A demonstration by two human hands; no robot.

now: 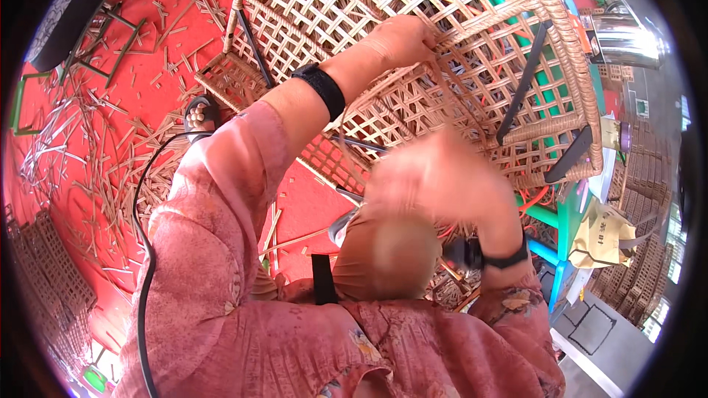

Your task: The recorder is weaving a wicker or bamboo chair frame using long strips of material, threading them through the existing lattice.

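Note:
A large woven rattan piece (317, 11), open-latticed with a thick wrapped rim, stands tilted in front of me and resembles a chair or basket. My left hand (402, 38) presses against its lattice, fingers curled; what they grip is hidden. Beside that hand, a loose brown cane strip (450, 85) runs down across the weave. Nearer to me, my right hand (446, 177) is smeared by motion in front of the lower weave, so its fingers do not show. Dark flat bars (525, 85) cross the piece in several places.
Cut cane scraps (158, 169) litter the red floor (299, 210). Green stools stand at the left and right. At the right are a beige bag (601, 236) and a shiny metal container (625, 39). A black cable (140, 287) runs along my left arm. Another person's foot (199, 114) shows beyond it.

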